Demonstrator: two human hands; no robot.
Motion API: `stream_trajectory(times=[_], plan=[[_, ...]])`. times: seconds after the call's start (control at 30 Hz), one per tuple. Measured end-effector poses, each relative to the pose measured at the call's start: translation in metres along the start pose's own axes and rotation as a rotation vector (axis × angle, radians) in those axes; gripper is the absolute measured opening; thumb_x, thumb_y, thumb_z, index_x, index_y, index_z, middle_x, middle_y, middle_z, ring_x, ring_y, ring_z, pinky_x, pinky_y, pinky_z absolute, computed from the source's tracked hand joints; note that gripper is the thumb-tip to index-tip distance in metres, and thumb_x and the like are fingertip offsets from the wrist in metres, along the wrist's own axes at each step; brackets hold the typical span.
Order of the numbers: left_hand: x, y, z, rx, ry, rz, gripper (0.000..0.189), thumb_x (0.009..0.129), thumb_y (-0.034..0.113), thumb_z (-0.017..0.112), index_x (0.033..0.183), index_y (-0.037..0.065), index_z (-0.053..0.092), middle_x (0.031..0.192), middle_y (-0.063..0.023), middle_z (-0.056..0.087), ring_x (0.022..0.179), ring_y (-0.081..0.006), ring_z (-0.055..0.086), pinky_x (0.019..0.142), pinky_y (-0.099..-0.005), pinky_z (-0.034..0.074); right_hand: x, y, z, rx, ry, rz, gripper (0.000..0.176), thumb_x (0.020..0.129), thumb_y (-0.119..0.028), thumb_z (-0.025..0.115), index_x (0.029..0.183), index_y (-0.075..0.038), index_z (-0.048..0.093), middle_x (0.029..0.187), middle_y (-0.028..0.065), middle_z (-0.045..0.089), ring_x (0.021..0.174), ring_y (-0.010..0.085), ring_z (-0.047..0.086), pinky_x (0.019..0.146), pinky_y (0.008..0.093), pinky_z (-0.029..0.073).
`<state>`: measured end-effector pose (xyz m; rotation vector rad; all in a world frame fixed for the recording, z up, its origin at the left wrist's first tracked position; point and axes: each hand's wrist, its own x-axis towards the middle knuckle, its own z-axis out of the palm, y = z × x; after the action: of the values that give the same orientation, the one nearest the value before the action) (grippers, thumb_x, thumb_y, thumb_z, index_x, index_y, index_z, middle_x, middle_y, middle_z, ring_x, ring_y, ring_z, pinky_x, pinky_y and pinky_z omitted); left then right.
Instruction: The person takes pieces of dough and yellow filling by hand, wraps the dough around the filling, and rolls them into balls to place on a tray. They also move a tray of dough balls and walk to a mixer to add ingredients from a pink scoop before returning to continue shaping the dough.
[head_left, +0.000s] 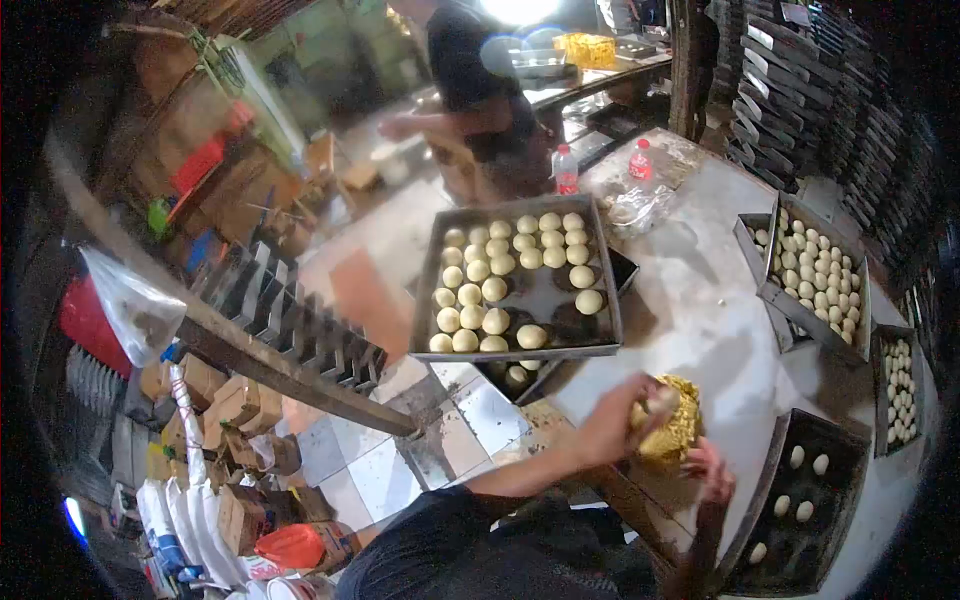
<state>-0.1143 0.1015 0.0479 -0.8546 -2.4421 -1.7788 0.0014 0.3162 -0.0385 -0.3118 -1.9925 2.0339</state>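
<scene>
My left hand [612, 420] reaches over a yellow, crumbly-looking mass [680, 425] near the table's front edge. Its fingers are closed around a pale piece of dough [660, 402], partly covered by the fingers. At the lower right side of the yellow mass is my right hand [712, 472], fingers apart, with nothing visible in it. Beyond the left hand, a dark square baking tray [545, 300] bears rows of round dough balls [470, 295], with a bare patch in its middle and front right. It rests on other trays stacked at an angle.
To the right lie a tray [850, 430] with several dough pieces and fuller dough trays [775, 285]. Two bottles [566, 170] and a plastic bag [640, 208] are at the back. Another person [470, 70] stands across the table. A post [250, 345] slants at left, near boxes [235, 405].
</scene>
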Motion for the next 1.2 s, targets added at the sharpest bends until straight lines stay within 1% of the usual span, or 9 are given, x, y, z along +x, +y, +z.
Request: stream_trajectory(times=[0.17,0.23,0.37,0.47,0.7,0.9,0.97,1.1,1.2], plan=[[-0.021,0.052,0.063,0.01,-0.199,0.321,0.068,0.082,0.025,0.074,0.136,-0.001,0.043,0.118,-0.017,0.053,0.107,-0.0279,0.056,0.088,-0.0382,0.049,-0.009,-0.055,-0.005,0.028,-0.108,-0.013,0.05,0.092,-0.039,0.059,0.113,0.006,0.062,0.106,0.0168,0.065,0.086,0.022,0.065,0.076,0.0331,0.054],[-0.031,0.067,0.064,-0.114,-0.157,-0.01,0.078,0.083,0.026,0.074,0.143,-0.002,0.034,0.127,-0.018,0.045,0.115,-0.0268,0.051,0.09,-0.0377,0.049,-0.004,-0.068,-0.006,0.158,-0.076,-0.075,0.049,0.089,-0.036,0.066,0.114,0.007,0.062,0.114,0.0199,0.063,0.096,0.025,0.065,0.078,0.0334,0.053],[-0.042,0.065,0.076,-0.416,-0.121,-0.393,0.045,0.091,0.019,0.065,0.13,-0.001,0.053,0.104,-0.0065,0.05,0.097,-0.0134,0.055,0.077,-0.0278,0.051,-0.016,-0.091,-0.003,-0.313,-0.157,-0.697,0.05,0.083,-0.03,0.071,0.119,0.003,0.059,0.12,0.0203,0.059,0.107,0.0303,0.062,0.087,0.0376,0.051],[-0.055,0.08,0.079,-0.27,0.005,-0.086,0.038,0.093,0.014,0.059,0.129,0.001,0.055,0.104,-0.0095,0.052,0.088,-0.017,0.056,0.077,-0.0301,0.048,-0.03,-0.1,0.002,-0.302,0.023,-0.744,0.052,0.091,-0.036,0.059,0.124,0.004,0.056,0.118,0.0217,0.06,0.1,0.0312,0.063,0.089,0.0373,0.049],[-0.119,0.086,0.052,-0.573,0.217,0.101,0.043,0.092,0.03,0.06,0.125,0.003,0.053,0.125,-0.0195,0.051,0.12,-0.0274,0.045,0.093,-0.0384,0.043,-0.068,-0.072,0.081,0.078,0.173,-0.525,0.045,0.099,-0.04,0.042,0.085,-0.002,0.061,0.07,0.0057,0.06,0.06,0.0159,0.057,0.057,0.0293,0.047],[-0.187,0.053,-0.051,-0.025,0.311,-0.031,0.033,0.099,0.024,0.052,0.123,0.002,0.056,0.102,-0.0075,0.064,0.093,-0.0147,0.06,0.084,-0.0279,0.046,-0.076,-0.049,0.201,-0.08,-0.207,-0.516,0.051,0.099,-0.044,0.034,0.092,-0.001,0.06,0.09,0.0114,0.055,0.077,0.0216,0.056,0.072,0.0309,0.046],[-0.221,0.016,-0.079,-0.687,0.156,-0.358,0.037,0.099,0.026,0.053,0.126,0.001,0.055,0.11,-0.0045,0.065,0.096,-0.0126,0.06,0.087,-0.027,0.047,-0.089,-0.058,0.22,-0.127,-0.265,-0.505,0.048,0.1,-0.041,0.035,0.099,0.0,0.06,0.101,0.0134,0.05,0.082,0.02,0.052,0.076,0.0299,0.044],[-0.241,-0.004,-0.081,-0.532,0.039,-0.332,0.038,0.1,0.03,0.049,0.125,0.002,0.054,0.115,-0.003,0.06,0.108,-0.0105,0.052,0.095,-0.0311,0.042,-0.11,-0.051,0.253,0.044,-0.21,-0.408,0.043,0.099,-0.036,0.037,0.099,0.0,0.06,0.1,0.012,0.052,0.08,0.018,0.05,0.075,0.03,0.043],[-0.229,-0.014,-0.086,-1.075,0.124,-0.566,0.033,0.097,0.027,0.055,0.116,0.001,0.06,0.103,-0.0037,0.065,0.094,-0.0129,0.06,0.083,-0.0288,0.048,-0.088,-0.03,0.236,0.041,-0.257,-0.418,0.041,0.1,-0.036,0.039,0.096,-0.001,0.059,0.093,0.011,0.054,0.078,0.0153,0.051,0.07,0.0284,0.042]])
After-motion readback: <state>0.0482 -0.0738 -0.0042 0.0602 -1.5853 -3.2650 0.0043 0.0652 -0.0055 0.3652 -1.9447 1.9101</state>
